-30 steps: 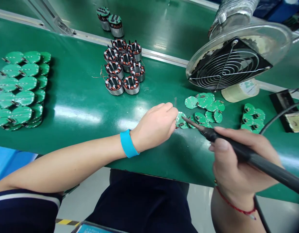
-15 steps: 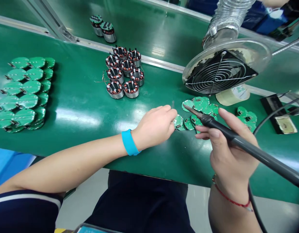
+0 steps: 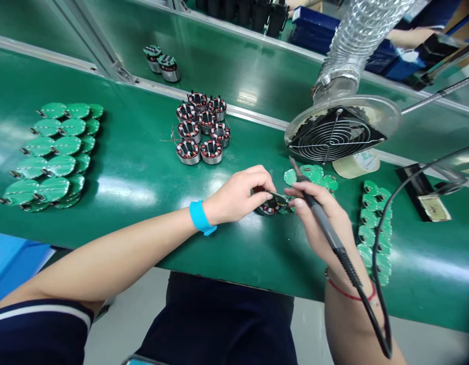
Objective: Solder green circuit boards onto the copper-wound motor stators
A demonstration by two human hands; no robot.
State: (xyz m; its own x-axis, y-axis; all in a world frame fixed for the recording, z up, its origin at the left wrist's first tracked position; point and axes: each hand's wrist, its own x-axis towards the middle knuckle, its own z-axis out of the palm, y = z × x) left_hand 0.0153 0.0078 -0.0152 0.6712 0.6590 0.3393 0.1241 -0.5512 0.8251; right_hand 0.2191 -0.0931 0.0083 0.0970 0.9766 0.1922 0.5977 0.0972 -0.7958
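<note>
My right hand [image 3: 321, 218] is closed round a soldering iron [image 3: 325, 225], its bare tip pointing up and away to the left. The thumb and forefinger of that hand also reach the right edge of a round circuit board [image 3: 280, 197]. On the board's left side, my left hand [image 3: 244, 192] pinches it between thumb and fingers. The board is tilted, seen nearly edge-on, over a motor stator [image 3: 267, 209] with copper windings on the bench. My left fingers partly cover the stator. Just behind lie loose green circuit boards [image 3: 314, 174].
Several bare stators [image 3: 200, 132] stand left of centre. Rows of green boards [image 3: 67, 147] lie far left, with another board group [image 3: 374, 228] at right beneath the iron's cable. A fume fan [image 3: 335, 134] hangs over a tape roll [image 3: 358, 163]; a sponge holder [image 3: 424, 195] sits right.
My left hand has turned, revealing a stator and a board held over it. My right hand has moved left to the board's edge, and the iron now points more upward. The view has shifted slightly.
</note>
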